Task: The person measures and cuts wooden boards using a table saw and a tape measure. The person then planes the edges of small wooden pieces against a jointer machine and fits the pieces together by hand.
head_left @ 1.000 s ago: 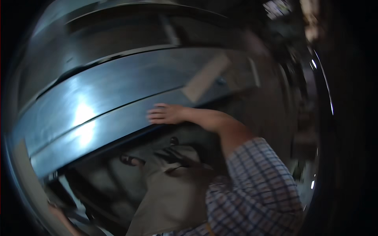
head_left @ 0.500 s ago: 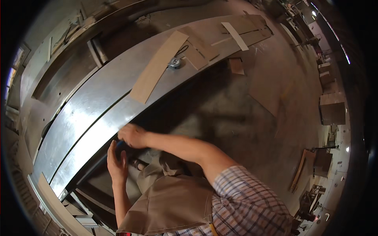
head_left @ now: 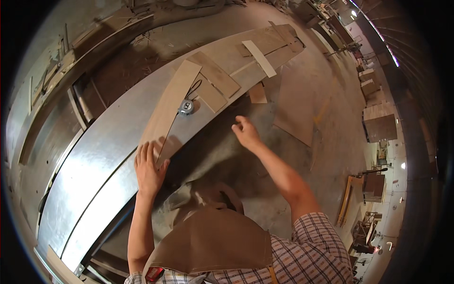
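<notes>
My left hand (head_left: 149, 166) lies with fingers stretched out on the near end of a long, narrow wooden board (head_left: 166, 106). The board rests on a shiny metal machine table (head_left: 106, 142). Touching the board's right edge is a silver tape measure (head_left: 186, 107) with a dark cord loop. My right hand (head_left: 247, 134) hangs over the floor, to the right of the table's edge. Its fingers are loosely bent and apart, and nothing shows in them.
Beyond the tape measure lie several flat wooden pieces (head_left: 220, 78) and a pale strip (head_left: 259, 58). A large panel (head_left: 298, 109) is on the floor at the right, near stacked boxes (head_left: 379, 124). Wood offcuts (head_left: 71, 61) stand at the far left.
My hands were close together at the table's near edge and have parted. The left has moved up onto the board's end; the right has swung out to the right. The view has shifted too.
</notes>
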The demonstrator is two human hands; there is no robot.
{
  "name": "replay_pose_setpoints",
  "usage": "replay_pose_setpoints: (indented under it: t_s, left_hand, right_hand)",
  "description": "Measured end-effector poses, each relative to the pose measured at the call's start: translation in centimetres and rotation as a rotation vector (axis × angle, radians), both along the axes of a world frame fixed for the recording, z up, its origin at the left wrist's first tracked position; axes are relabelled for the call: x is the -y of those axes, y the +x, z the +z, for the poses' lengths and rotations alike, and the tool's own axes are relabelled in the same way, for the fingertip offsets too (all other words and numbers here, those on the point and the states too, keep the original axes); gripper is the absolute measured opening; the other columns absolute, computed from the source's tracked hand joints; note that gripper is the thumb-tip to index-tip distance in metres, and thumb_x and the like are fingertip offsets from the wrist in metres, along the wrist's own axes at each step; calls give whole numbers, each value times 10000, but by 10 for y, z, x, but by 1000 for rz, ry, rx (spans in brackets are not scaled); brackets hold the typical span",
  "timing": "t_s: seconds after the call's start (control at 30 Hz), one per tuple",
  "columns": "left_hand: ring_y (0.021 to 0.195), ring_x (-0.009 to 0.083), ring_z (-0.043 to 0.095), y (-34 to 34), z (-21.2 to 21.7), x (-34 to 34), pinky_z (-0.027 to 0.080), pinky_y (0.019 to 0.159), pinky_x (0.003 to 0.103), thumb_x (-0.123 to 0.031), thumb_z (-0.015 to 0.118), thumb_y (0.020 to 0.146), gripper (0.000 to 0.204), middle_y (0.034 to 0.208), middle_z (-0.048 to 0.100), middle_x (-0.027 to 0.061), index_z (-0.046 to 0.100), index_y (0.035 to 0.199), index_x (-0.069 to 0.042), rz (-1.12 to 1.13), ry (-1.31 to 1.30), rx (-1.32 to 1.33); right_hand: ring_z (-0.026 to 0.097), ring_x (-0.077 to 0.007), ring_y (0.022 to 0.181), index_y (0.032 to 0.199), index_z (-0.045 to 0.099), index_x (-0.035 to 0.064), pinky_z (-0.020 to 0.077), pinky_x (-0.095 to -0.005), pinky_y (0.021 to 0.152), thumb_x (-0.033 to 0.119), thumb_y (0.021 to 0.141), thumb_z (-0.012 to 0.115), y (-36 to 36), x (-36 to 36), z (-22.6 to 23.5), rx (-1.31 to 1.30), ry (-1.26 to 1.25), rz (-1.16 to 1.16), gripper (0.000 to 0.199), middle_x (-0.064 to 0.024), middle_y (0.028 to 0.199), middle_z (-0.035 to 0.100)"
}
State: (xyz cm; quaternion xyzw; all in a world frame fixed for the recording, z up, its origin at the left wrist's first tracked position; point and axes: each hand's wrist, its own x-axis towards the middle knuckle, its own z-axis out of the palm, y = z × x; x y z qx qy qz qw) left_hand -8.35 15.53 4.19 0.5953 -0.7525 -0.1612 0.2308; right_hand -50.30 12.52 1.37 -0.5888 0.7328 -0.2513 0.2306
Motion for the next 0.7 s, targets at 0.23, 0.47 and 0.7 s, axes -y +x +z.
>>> replay_pose_setpoints:
  t_s: [0.23, 0.47, 0.7]
  left_hand:
    - [1464, 360, 494, -86, 10, 109, 346, 1229, 547, -305, 840, 887, 780, 1532, 574, 178, 504, 1531, -21, -189, 39, -28]
    - [1485, 344, 478, -264, 16, 279, 360, 1219, 551, -420, 833, 871, 835, 1557, 549, 166, 488, 1530, -40, -409, 19, 75]
    - [1527, 324, 425, -464, -27, 442, 375, 1220, 510, -437, 826, 882, 867, 1607, 495, 153, 471, 1558, -26, -383, 59, 194]
  right_hand:
    - [484, -451, 1441, 1555, 466, 5, 422, -499, 1198, 379, 953, 751, -145, 132, 1, -314, -40, -136, 764, -263, 1548, 501]
    - [379, -454, 1515, 1591, 408, 12, 374, -514, 1231, 490, 886, 790, -306, 303, -9, -639, 45, -133, 933, -271, 1572, 482]
    - [666, -485, 1153, 1383, 579, -25, 541, -549, 1011, 424, 970, 659, -349, 339, -12, -676, 125, 140, 615, -294, 1238, 698]
